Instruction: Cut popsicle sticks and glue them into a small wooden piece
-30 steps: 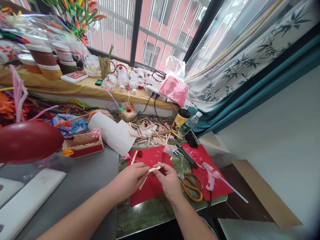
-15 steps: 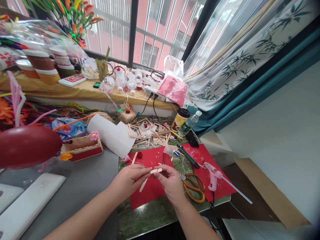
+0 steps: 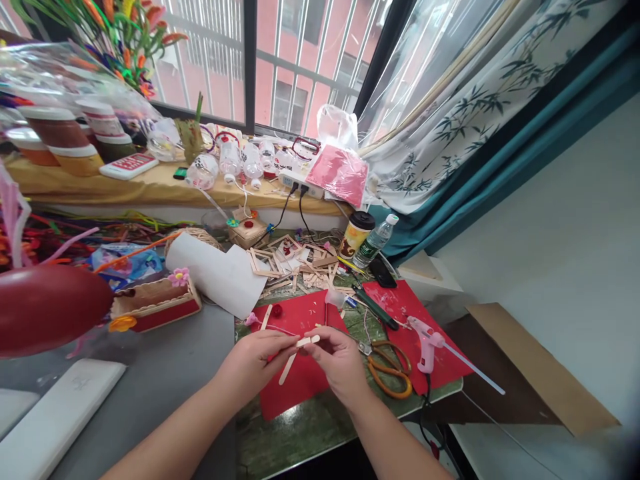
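Stick pc. (image 3: 308, 341), short & pale, held approx. ctr of frame, above red sheet A (image 3: 281, 401). L hand (image 3: 256, 363): fingertips closed on its left end. R hand (image 3: 341, 365): thumb & fingers clamped round its right part. One pc. or several joined: can't tell, fingers cover part.

Sheet A, on green desk (image 3: 310, 437): stick 1 (image 3: 267, 317) above L hand, stick 2 (image 3: 287, 369) below right of it, dark red rosette (image 3: 277, 311) near stick 1.

Right of R hand: scissors (image 3: 393, 381), orange handles, on desk. Farther right, pink glue gun (image 3: 427, 343) on red sheet B (image 3: 447, 367), clear rod out its back toward lower right.

Upper ctr: heap of loose sticks (image 3: 323, 275) & frames. Just right of heap: yellow cup (image 3: 355, 237), blk lid; water bottle (image 3: 374, 243) beside it.

Left side: flower-trimmed box (image 3: 163, 310), red balloon (image 3: 53, 310) near its left end.
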### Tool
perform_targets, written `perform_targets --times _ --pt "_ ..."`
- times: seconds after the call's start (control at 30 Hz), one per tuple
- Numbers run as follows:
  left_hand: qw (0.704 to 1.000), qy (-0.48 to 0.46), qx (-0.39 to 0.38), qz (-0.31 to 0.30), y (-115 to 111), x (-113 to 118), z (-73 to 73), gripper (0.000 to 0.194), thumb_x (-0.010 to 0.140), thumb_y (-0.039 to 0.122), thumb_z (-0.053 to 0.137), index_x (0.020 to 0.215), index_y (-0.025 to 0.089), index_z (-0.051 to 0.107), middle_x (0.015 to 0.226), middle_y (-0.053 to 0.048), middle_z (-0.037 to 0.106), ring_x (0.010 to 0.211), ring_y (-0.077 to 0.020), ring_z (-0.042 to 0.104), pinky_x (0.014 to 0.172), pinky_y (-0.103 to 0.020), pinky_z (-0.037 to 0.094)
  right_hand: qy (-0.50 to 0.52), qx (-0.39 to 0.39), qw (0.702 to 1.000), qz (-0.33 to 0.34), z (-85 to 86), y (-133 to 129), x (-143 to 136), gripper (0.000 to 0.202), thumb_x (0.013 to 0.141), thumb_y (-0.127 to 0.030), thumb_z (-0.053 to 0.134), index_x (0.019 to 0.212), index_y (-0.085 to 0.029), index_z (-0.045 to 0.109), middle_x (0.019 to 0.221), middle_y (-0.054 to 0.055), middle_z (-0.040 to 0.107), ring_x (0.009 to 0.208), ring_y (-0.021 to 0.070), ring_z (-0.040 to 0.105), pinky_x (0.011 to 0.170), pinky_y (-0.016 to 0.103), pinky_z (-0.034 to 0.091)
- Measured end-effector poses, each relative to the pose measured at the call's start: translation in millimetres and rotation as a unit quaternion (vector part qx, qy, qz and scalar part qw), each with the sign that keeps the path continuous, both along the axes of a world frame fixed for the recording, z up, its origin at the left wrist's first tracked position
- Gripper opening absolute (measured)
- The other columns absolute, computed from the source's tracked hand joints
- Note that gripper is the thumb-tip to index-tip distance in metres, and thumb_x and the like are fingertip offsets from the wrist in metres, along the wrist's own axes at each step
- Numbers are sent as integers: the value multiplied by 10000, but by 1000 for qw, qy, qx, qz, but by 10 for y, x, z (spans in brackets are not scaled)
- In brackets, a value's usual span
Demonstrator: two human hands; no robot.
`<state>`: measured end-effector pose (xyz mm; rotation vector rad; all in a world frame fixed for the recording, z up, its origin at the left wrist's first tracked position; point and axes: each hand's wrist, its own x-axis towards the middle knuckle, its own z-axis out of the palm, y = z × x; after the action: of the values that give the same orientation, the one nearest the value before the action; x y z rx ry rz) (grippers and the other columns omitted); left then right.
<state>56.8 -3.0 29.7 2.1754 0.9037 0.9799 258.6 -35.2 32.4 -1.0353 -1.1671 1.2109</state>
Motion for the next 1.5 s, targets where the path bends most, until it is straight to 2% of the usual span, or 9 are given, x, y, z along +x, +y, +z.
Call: perform_targets --times 0.17,0.7,0.87,1.0,1.07,1.13,1.27,1.33,1.5 --pt "1000 2 5 6 14 2 -39 237 970 282 616 1160 275 758 1041 -21 800 916 -170 750 824 -269 597 16 -6 1000 -12 0 -4 -9 172 802 -304 849 941 -218 796 853 31 748 760 169 709 746 294 586" --pt "1000 0 -8 -2 10 24 -29 259 989 284 579 1179 276 755 1053 -48 783 919 -176 731 821 -279 576 17 -17 1000 -8 -22 -11 9 188 798 -299 854 951 -208 794 864 38 746 778 178 708 763 308 586" --pt "998 17 -54 -10 -1 30 25 250 995 312 560 1143 265 755 1060 -56 775 956 -189 707 858 -299 542 -9 -8 1000 -6 -33 -7 18 151 833 -301 823 947 -212 782 864 36 730 776 176 704 753 299 569" --pt "985 15 -173 -21 -24 28 160 222 967 390 597 988 234 753 905 -45 770 843 -182 686 785 -285 517 -13 -1 999 36 -13 -2 69 146 830 -296 824 942 -212 781 859 30 708 780 176 697 750 296 560" --pt "962 -13 -270 -50 -31 21 208 269 944 452 621 921 206 728 801 -37 747 748 -169 666 712 -266 503 -3 -11 998 68 19 -2 96 139 822 -289 830 930 -212 784 832 23 705 764 168 693 735 286 556" --pt "920 -65 -377 -90 -35 11 220 364 947 517 589 877 177 700 766 -41 730 695 -161 657 665 -254 495 16 -23 995 92 44 -3 110 137 815 -281 836 922 -212 785 809 17 711 746 162 695 729 277 555" --pt "782 -132 -581 -185 -59 -3 164 579 991 597 419 843 116 704 732 -107 731 542 -154 637 535 -248 471 73 -57 990 109 15 0 92 147 795 -281 853 899 -203 784 779 15 731 707 149 693 713 263 551" --pt "730 -159 -628 -218 -81 -5 136 584 990 579 426 850 91 714 708 -126 722 489 -146 611 495 -243 460 105 -82 984 115 -21 1 71 163 788 -292 859 899 -201 781 776 18 741 694 149 688 709 267 552" --pt "659 -216 -674 -253 -126 2 133 555 998 549 416 829 94 684 608 -78 636 449 -129 537 449 -231 403 126 -106 976 141 -44 -11 41 218 759 -335 881 896 -202 776 815 22 742 728 158 682 747 292 549"
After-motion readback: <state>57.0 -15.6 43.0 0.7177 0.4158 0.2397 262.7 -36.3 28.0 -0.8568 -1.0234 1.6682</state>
